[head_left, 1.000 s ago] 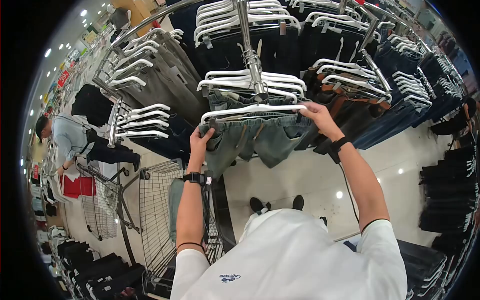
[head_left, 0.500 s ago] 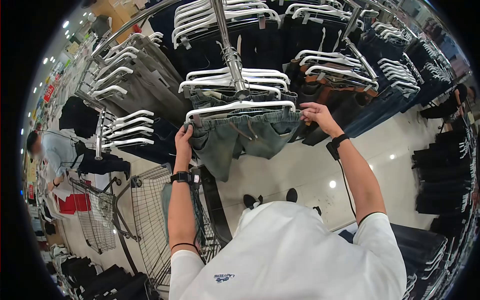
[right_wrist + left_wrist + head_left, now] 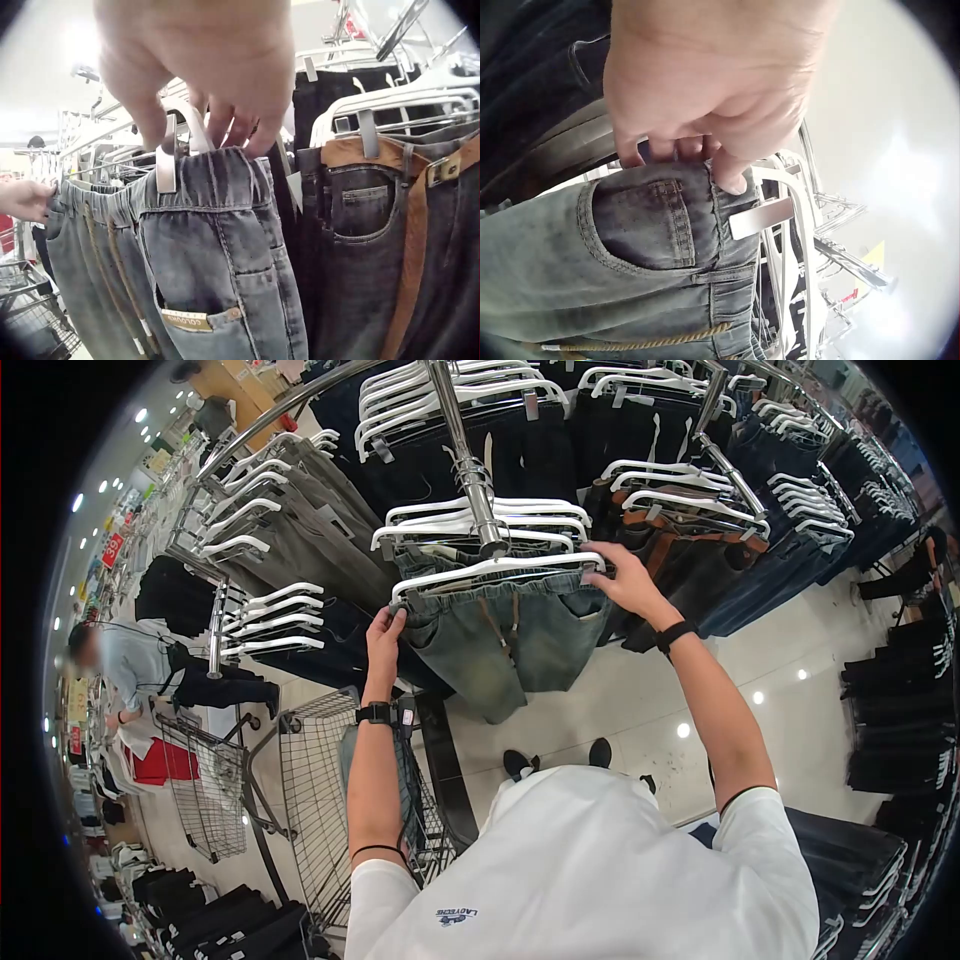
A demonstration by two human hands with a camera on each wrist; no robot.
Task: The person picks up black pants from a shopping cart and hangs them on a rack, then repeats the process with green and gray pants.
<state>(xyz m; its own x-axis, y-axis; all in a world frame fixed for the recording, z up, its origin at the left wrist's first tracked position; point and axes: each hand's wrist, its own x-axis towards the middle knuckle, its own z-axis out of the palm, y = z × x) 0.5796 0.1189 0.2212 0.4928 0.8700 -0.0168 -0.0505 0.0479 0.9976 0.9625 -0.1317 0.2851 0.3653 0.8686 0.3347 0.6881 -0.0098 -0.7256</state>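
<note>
Faded grey-green jeans (image 3: pixel 500 650) with an elastic waist and tan drawstrings hang from a white clip hanger (image 3: pixel 500 568), in front of several similar hangers. At the left end of the waistband, my left hand (image 3: pixel 385 640) pinches the jeans, thumb in front and fingers behind, next to a metal clip (image 3: pixel 761 219) in the left wrist view. My right hand (image 3: pixel 628 582) is at the opposite end of the hanger. In the right wrist view its thumb lies against the metal clip (image 3: pixel 166 159), with the fingers curled behind the hanger's end.
A chrome rail (image 3: pixel 478 490) ends just above the hanger. Dark jeans with a brown belt (image 3: pixel 412 255) hang at the right, grey trousers (image 3: pixel 325 510) at the left. A wire shopping cart (image 3: pixel 315 760) stands by my left arm. Another person (image 3: pixel 150 660) is farther left.
Half a second ago my right hand was at the waistband's right edge, beside the hanger; now it has moved up onto the hanger's end and clip. The left hand keeps its pinch on the jeans.
</note>
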